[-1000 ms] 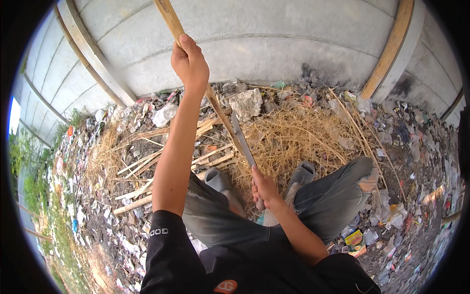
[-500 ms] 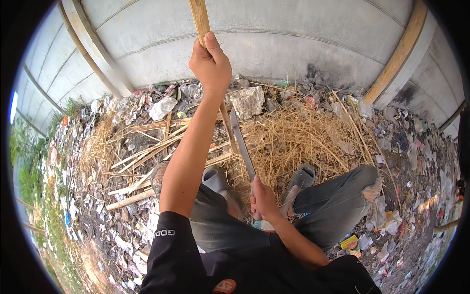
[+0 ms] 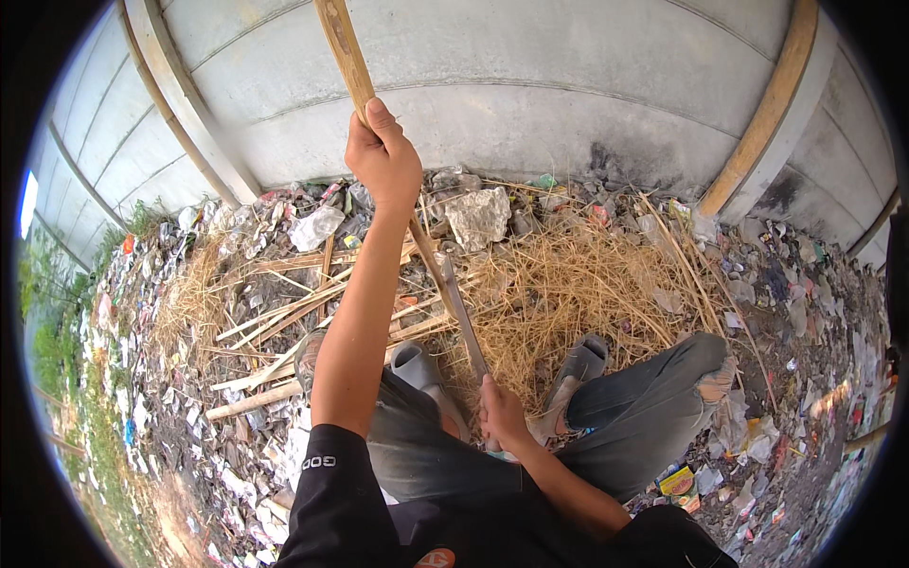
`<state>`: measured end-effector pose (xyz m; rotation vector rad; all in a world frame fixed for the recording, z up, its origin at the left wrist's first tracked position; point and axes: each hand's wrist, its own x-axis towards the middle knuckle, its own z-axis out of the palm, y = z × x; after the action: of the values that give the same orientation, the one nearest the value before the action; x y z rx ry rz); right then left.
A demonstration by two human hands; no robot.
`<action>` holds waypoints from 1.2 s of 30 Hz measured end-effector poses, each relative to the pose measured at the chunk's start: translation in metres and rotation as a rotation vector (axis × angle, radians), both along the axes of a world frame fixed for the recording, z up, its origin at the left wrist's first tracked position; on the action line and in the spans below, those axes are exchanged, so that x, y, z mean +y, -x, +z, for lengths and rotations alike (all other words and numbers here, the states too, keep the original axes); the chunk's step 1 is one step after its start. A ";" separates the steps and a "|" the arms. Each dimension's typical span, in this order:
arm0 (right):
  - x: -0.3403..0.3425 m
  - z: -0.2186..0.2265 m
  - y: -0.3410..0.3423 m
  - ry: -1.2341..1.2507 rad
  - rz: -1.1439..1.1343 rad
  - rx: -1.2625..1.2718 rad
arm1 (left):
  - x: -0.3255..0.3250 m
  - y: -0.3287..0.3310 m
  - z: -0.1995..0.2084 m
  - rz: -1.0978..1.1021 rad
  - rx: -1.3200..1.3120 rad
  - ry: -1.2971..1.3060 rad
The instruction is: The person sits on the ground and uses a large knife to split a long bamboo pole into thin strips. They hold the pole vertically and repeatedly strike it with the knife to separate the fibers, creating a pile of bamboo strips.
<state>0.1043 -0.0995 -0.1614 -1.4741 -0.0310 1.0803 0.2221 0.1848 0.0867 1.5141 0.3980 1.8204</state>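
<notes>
My left hand [image 3: 384,156] is closed around a long bamboo strip [image 3: 344,52], held out ahead over the ground. The strip runs behind my forearm, and its lower part [image 3: 428,254] shows again to the right of it. Low between my knees, my right hand [image 3: 503,417] grips a long, straight-bladed knife, with its grey blade [image 3: 466,327] pointing up and away. Blade and strip meet or overlap near the blade's upper half; whether they touch, I cannot tell. The knife's handle is mostly hidden in my fingers.
Split bamboo pieces [image 3: 284,317] lie at left, and a heap of straw-like shavings [image 3: 578,275] spreads at right. A pale rock [image 3: 478,219] sits near the concrete wall [image 3: 530,118]. Litter covers the ground around my grey shoes [image 3: 414,364].
My left hand has come nearer and left with the bamboo strip. My right hand has drawn back slightly with the knife, and the blade now overlaps the strip more. The view has tilted slightly.
</notes>
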 end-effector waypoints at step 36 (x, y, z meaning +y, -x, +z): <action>0.038 0.101 -0.076 -0.452 -0.289 -0.319 | 0.036 0.027 -0.008 0.091 -0.023 0.064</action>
<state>0.1801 -0.0616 -0.0604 -1.1799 -0.2622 0.5501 0.1947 0.2206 0.0783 1.4509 0.5169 1.8756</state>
